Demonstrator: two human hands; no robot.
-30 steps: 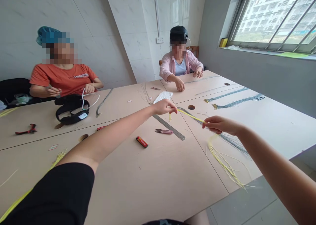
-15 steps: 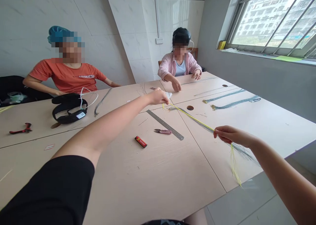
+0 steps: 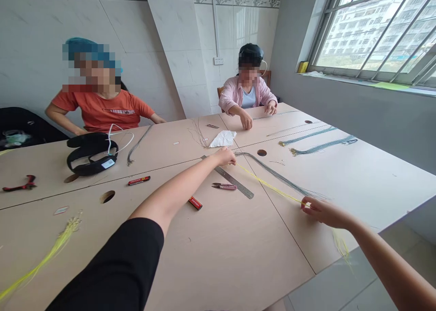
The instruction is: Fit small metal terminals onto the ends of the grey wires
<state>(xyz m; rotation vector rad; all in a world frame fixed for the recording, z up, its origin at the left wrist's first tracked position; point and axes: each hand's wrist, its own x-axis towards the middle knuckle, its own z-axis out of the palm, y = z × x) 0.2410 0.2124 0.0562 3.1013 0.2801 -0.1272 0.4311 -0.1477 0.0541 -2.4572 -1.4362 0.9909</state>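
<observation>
My left hand [image 3: 225, 156] is closed in a pinch on one end of a thin bundle of yellow cords [image 3: 265, 181]. The bundle runs taut and slanting to my right hand [image 3: 322, 212], whose fingers are closed around it, and loose yellow ends hang past that hand over the table edge. Grey-green cords [image 3: 269, 168] lie on the table just behind the yellow ones. Under my left forearm and wrist is a steel ruler [image 3: 242, 188], partly hidden, with pink thread snips [image 3: 225, 186] beside it. A small red and black stick [image 3: 195, 203] lies close to my forearm.
Another yellow bundle [image 3: 64, 236] lies at the left. Beyond it are pliers [image 3: 20, 184], a black headset [image 3: 91, 170] and a second red stick [image 3: 139, 181]. White paper [image 3: 223, 139] and teal cord bundles [image 3: 323, 145] lie farther back. Two people sit across the table.
Both hands have moved toward me and slightly down, drawing the yellow cords off the grey-green ones. The white paper and the left yellow bundle now show as the view and forearm shift.
</observation>
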